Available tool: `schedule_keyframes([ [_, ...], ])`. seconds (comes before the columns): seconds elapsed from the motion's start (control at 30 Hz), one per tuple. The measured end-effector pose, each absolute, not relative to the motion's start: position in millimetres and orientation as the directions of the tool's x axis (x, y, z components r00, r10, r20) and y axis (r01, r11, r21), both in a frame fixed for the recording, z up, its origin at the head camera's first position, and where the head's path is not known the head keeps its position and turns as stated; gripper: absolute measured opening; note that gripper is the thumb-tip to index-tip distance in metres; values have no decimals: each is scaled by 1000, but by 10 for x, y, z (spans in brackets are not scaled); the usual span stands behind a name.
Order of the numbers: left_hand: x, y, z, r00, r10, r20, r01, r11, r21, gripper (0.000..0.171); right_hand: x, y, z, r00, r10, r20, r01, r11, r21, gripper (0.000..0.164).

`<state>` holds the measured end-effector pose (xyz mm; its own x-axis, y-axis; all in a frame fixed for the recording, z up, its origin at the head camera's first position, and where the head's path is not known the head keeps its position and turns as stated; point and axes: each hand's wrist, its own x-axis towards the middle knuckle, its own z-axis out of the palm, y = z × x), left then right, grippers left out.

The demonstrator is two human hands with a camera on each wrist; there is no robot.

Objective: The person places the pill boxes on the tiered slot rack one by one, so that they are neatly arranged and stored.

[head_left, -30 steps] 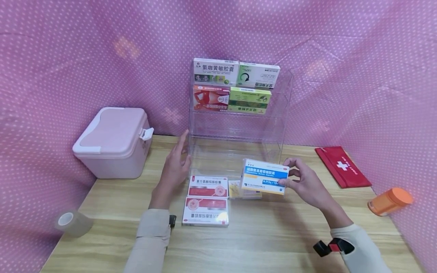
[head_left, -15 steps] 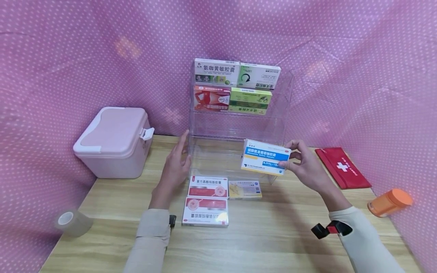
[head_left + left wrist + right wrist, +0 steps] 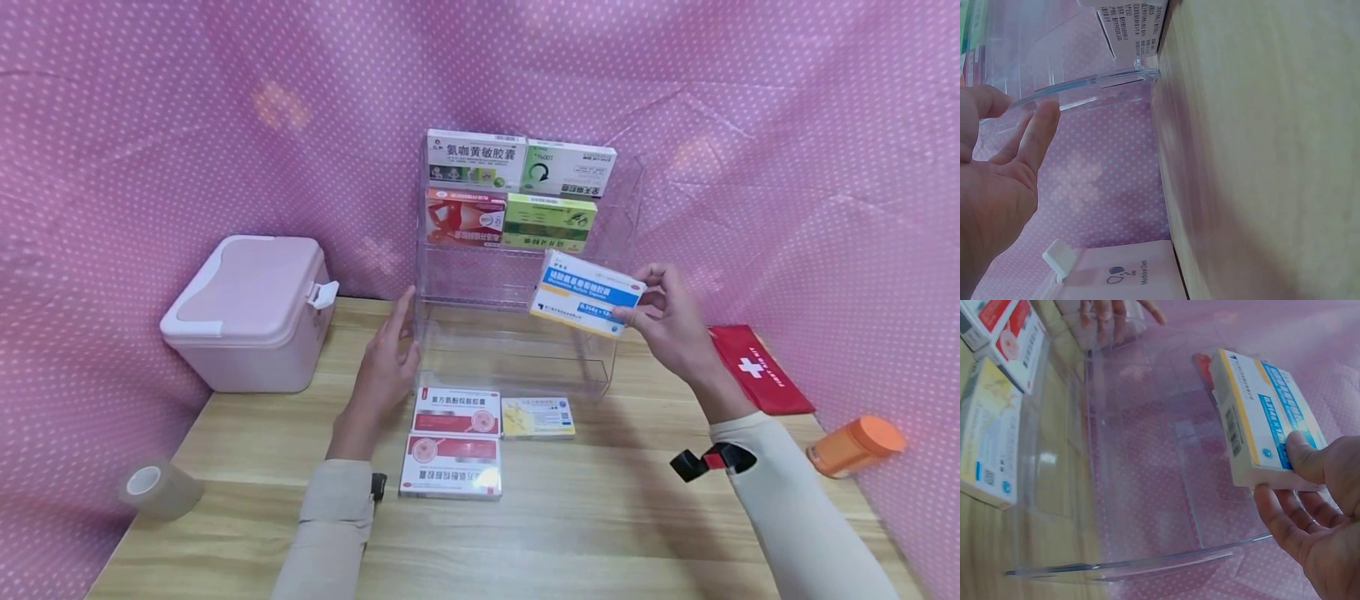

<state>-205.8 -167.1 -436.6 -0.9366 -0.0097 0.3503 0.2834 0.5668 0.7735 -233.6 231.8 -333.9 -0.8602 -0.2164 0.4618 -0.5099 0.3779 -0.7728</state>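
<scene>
Red-and-white medicine boxes (image 3: 452,468) lie nearest us on the wooden surface (image 3: 570,533). Past them, our left hand (image 3: 384,367), fingers extended, touches the clear rack (image 3: 480,293); our right hand (image 3: 671,325) pinches the glucosamine capsule box (image 3: 585,293), tilted before its middle tiers. Four cartons (image 3: 477,154) stand higher up.
</scene>
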Motion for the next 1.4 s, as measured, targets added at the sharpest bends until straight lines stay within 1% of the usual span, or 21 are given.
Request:
schedule_keyframes([
  [0.13, -2060, -1678, -4375, -936, -12, 352, 284, 567, 774, 95, -2461, 2245, -3272, -855, -167, 492, -514, 405, -756, 48],
  [0.3, -2066, -1669, -4376, -933, -9, 360, 295, 554, 778, 96, -2619, 2128, -3211, -818, -109, 564, -543, 470, -696, 47],
  [0.47, -2070, -1668, -4363, -933, -5, 359, 298, 548, 781, 93, -2769, 1967, -3189, -793, -94, 602, -563, 490, -665, 45],
  [0.6, -2074, -1670, -4345, -937, -4, 351, 290, 555, 780, 94, -2874, 1832, -3204, -769, -110, 629, -582, 529, -618, 44],
  [0.7, -2072, -1669, -4337, -937, -3, 351, 289, 559, 777, 93, -2928, 1748, -3242, -747, -146, 648, -601, 564, -566, 43],
  [0.87, -2061, -1671, -4331, -936, -5, 352, 289, 560, 776, 90, -2976, 1628, -3339, -738, -195, 646, -604, 617, -504, 41],
  [1.07, -2055, -1680, -4334, -936, -7, 352, 287, 565, 773, 93, -3022, 1445, -3384, -729, -196, 656, -599, 648, -471, 43],
  [1.17, -2052, -1681, -4341, -936, -7, 351, 286, 568, 772, 94, -3031, 1326, -3383, -735, -205, 646, -592, 659, -464, 43],
  [1.4, -2062, -1673, -4356, -942, -17, 335, 266, 569, 778, 99, -3055, 1030, -3450, -741, -250, 624, -622, 605, -497, 35],
])
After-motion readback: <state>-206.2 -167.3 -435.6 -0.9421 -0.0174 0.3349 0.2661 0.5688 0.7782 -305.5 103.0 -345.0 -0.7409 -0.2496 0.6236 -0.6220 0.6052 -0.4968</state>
